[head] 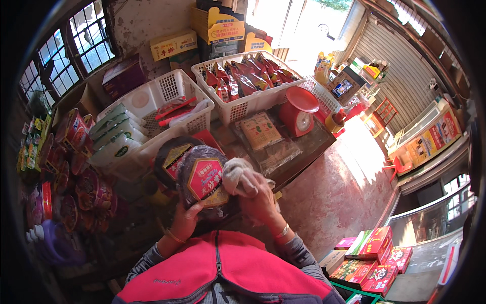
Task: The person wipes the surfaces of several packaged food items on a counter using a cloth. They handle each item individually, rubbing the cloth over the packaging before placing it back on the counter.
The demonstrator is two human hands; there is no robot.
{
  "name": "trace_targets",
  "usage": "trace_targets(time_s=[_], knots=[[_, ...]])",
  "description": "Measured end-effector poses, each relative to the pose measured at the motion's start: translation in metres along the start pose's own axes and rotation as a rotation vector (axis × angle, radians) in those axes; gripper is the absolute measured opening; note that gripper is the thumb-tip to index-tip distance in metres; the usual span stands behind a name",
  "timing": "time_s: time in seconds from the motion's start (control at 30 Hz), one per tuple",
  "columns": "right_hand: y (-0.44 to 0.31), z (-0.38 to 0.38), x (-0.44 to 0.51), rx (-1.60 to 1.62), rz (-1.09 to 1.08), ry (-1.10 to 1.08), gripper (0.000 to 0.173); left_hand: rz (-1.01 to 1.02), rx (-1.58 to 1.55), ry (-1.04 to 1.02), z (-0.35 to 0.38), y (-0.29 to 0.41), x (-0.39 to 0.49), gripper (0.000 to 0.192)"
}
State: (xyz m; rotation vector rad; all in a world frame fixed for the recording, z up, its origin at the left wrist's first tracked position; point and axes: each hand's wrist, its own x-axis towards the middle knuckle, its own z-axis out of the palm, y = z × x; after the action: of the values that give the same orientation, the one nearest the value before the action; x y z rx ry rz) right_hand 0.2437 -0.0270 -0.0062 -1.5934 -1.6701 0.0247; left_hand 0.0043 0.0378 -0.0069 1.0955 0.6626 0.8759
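Note:
My left hand grips the lower left edge of a round, dark, film-wrapped packet with a pink and gold label. In my right hand is a bunched, pale cloth, which lies against the packet's right side. Behind the held packet stands a second round packet with a dark and yellow label. A flat packet of tan sheets in clear film rests on the table, beyond my right hand. Next to it is a red dial scale with a round pan.
White plastic baskets hold red pouches and pale green bags. Round noodle tubs are piled at the left, above a purple plastic container. Red boxes are stacked at the lower right. A red chair stands farther off.

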Motion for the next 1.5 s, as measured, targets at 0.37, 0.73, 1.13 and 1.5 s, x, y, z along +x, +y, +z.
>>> trace_targets(time_s=[0.37,0.73,1.13,1.5], knots=[[-0.037,-0.020,-0.029,0.340,-0.141,-0.096,0.068,0.307,0.459,-0.343,0.005,-0.034,0.034,0.037],[0.058,-0.069,-0.078,-0.041,0.181,0.151,0.048,-0.328,-0.339,-0.261,0.063,-0.035,0.086,0.044],[0.077,-0.080,-0.136,0.229,0.420,0.120,0.057,-0.417,-0.635,-0.041,0.135,-0.130,0.264,0.034],[0.074,-0.082,-0.137,0.249,0.393,0.138,0.052,-0.578,-0.262,0.086,0.123,-0.113,0.253,0.043]])
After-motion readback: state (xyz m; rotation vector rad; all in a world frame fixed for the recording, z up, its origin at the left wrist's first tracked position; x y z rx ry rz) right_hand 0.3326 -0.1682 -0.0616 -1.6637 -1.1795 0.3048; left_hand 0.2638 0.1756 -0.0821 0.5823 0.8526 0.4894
